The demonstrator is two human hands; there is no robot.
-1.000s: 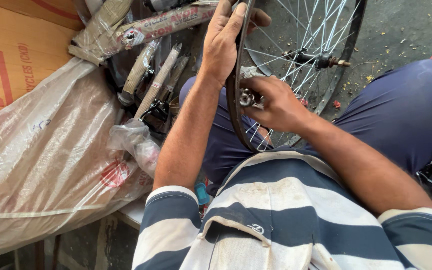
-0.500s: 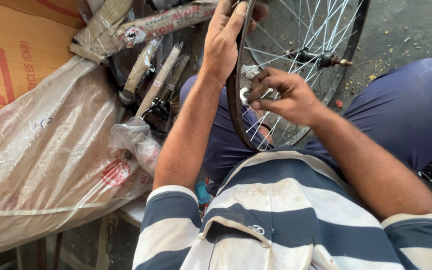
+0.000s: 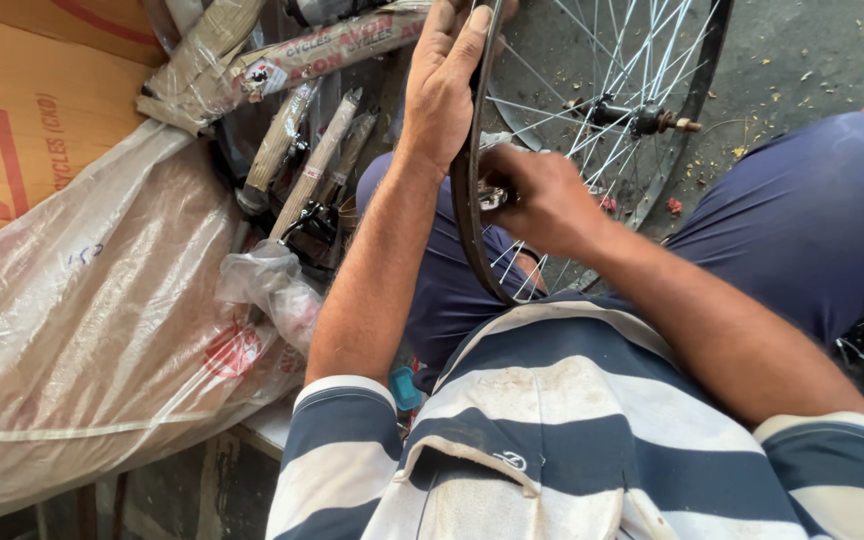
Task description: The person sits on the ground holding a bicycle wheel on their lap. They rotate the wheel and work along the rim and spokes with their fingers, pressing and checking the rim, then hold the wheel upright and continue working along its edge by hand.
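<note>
A spoked bicycle wheel stands upright between my knees, its dark rim (image 3: 467, 215) edge-on to me and its hub (image 3: 642, 120) with axle to the right. My left hand (image 3: 444, 80) grips the top of the rim, fingers wrapped over it. My right hand (image 3: 542, 195) is closed around a small metal tool (image 3: 492, 197) pressed against the inner side of the rim, among the spokes. The tool's tip is mostly hidden by my fingers and the rim.
To the left lie a large plastic-wrapped bundle (image 3: 82, 340), a brown cardboard box (image 3: 12, 130) and several paper-wrapped bicycle frame parts (image 3: 292, 60). Bare littered ground (image 3: 802, 60) lies beyond the wheel. My blue-trousered knee (image 3: 812, 210) is at right.
My right hand has shifted slightly along the rim with the tool, wrist turning. My left hand has kept its grip on the rim's top.
</note>
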